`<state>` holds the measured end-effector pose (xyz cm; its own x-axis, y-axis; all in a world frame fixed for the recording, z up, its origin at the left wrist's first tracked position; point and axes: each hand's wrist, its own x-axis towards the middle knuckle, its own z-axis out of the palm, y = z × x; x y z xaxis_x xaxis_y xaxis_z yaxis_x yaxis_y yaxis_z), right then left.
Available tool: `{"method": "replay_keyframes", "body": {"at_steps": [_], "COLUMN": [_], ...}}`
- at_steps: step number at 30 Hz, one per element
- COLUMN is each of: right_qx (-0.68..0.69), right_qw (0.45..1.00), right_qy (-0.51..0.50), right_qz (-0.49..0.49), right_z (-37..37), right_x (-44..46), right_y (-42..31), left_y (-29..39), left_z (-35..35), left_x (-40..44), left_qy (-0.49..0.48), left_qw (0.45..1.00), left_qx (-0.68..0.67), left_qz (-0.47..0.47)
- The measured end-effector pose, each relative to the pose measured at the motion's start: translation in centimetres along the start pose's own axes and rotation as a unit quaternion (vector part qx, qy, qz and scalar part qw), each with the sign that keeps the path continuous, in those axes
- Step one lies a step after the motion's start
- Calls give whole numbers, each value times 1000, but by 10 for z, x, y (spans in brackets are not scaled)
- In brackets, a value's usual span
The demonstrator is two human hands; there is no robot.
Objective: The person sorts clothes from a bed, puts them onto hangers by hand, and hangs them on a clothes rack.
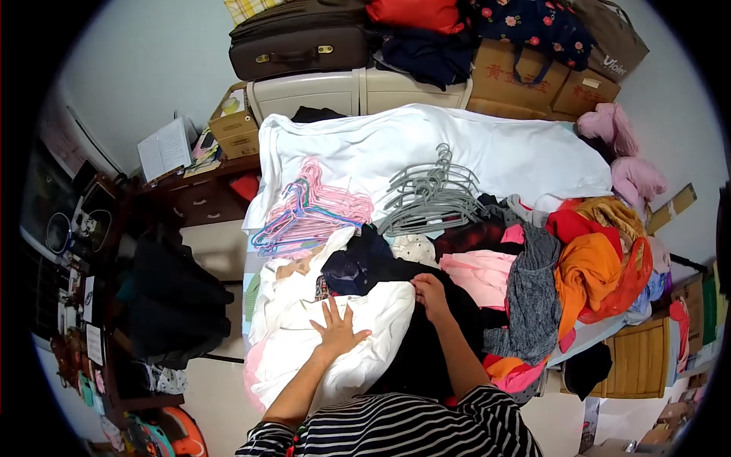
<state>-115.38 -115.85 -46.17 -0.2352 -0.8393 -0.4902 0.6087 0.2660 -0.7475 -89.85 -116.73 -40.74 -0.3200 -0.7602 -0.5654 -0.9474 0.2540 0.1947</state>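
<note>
A white garment (364, 365), which looks like a shirt, lies spread on the bed in front of me. My left hand (337, 333) rests flat on its upper part with the fingers spread. At the garment's upper right corner, my right hand (432, 297) is closed, thumb and fingers pinched at the white fabric's edge. Black cloth (419, 346) lies beneath and to the right of the white garment. Just beyond it sits a dark navy piece of clothing (356, 263).
Pink and blue hangers (316, 217) and grey hangers (430, 199) lie in piles on the white sheet (525, 148). Heaped clothes, including a grey garment (533, 286) and orange cloth (590, 266), cover the right side. A dark-draped chair (179, 297) stands left.
</note>
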Motion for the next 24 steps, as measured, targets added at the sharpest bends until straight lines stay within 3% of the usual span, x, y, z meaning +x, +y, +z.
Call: {"method": "replay_keyframes", "body": {"at_steps": [8, 10, 14, 15, 16, 17, 19, 20, 23, 24], "right_qx": [-168, -285, -257, -408, -540, -540, -609, -609, -711, -711], "right_qw": [985, 951, 960, 882, 767, 770, 753, 754, 654, 654], "right_qy": [24, 43, 53, 109, 157, 150, 176, 172, 164, 164], "right_qz": [-30, -112, -99, -208, -310, -305, -177, -176, -201, -201], "right_z": [-13, -29, -33, -35, -36, -31, -27, -28, -27, -25], "right_x": [128, 179, 232, 243, 253, 254, 250, 249, 241, 239], "right_y": [-23, -10, -20, -18, -14, -21, -42, -47, -62, -64], "left_y": [10, 12, 14, 14, 16, 16, 16, 17, 17, 16], "left_z": [0, 1, 1, 1, 0, -1, 0, 0, 0, 0], "left_x": [40, 45, 52, 53, 54, 56, 57, 57, 58, 59], "left_qy": [-23, -19, -31, -28, -33, -30, -19, -21, -21, -31], "left_qw": [994, 993, 991, 991, 990, 990, 990, 990, 990, 990], "left_qx": [34, 41, 47, 48, 47, 48, 52, 51, 49, 48], "left_qz": [-98, -111, -119, -123, -130, -130, -129, -133, -130, -129]}}
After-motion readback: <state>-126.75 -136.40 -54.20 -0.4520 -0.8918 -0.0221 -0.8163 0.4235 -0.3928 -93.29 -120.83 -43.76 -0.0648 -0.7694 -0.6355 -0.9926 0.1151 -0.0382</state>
